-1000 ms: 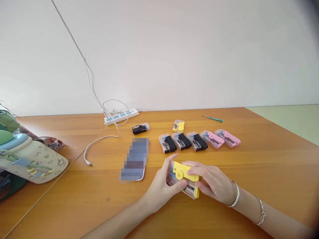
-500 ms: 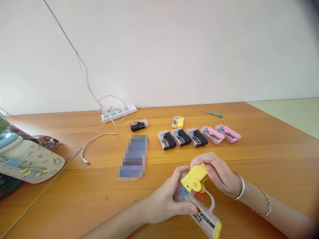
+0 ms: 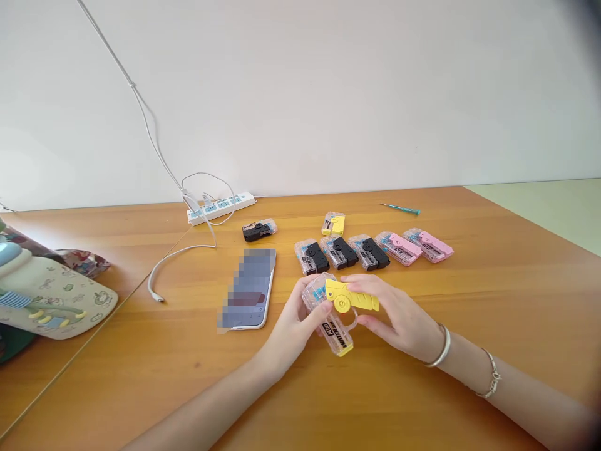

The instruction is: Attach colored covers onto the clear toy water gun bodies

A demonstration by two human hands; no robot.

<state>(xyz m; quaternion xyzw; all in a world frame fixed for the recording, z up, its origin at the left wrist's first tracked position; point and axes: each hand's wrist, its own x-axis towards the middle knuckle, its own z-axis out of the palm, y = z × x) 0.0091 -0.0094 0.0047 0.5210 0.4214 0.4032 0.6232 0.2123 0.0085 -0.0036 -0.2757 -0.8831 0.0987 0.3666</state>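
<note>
water guns (image 3: 342,304): 8 | hands (image 3: 401,316): 2 | phone (image 3: 251,297): 1 | screwdriver (image 3: 406,210): 1

1. At my left edge I see a cream patterned bottle (image 3: 56,291), with a shiny packet (image 3: 84,262) on its far side.
2. Left of centre, I have a phone (image 3: 253,285) lying flat, screen partly blurred.
3. Farther off, near the wall (image 3: 310,113), I see a white power strip (image 3: 224,208); a white cable (image 3: 188,248) curves nearer me.
4. Far right, I spot a thin teal screwdriver (image 3: 406,210) on the wooden table (image 3: 493,300).
</note>
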